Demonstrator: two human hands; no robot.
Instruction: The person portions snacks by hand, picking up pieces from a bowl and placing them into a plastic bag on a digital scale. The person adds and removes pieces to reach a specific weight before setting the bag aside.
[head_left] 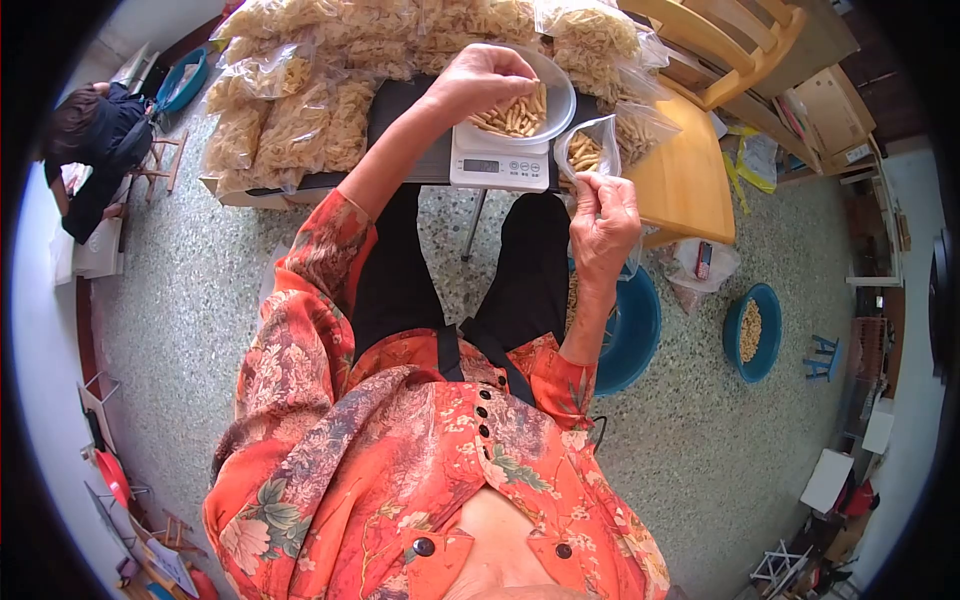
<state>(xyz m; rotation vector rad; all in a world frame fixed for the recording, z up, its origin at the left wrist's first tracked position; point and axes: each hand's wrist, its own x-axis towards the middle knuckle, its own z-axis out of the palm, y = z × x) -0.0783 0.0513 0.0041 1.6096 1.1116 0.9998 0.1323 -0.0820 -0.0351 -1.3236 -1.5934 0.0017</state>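
Observation:
My left hand (482, 80) is over the clear plastic bowl (562, 112), with its fingers pinched together; whatever they may hold is hidden. Short, tan stick-shaped snack pieces (515, 120) lie in the bowl. The bowl rests on a white digital scale (500, 172), whose display is too small to read surely. My right hand (606, 225) pinches the edge of a small clear plastic bag (606, 130), holding it beside the scale. Similar tan pieces (584, 152) show inside this bag.
Filled clear bags (310, 125) are stacked on the dark table (395, 110). A wooden chair (690, 175) stands to the right. Blue basins (635, 335) sit on the floor, one holding pale pieces (750, 330). Another person (95, 150) sits at the far left.

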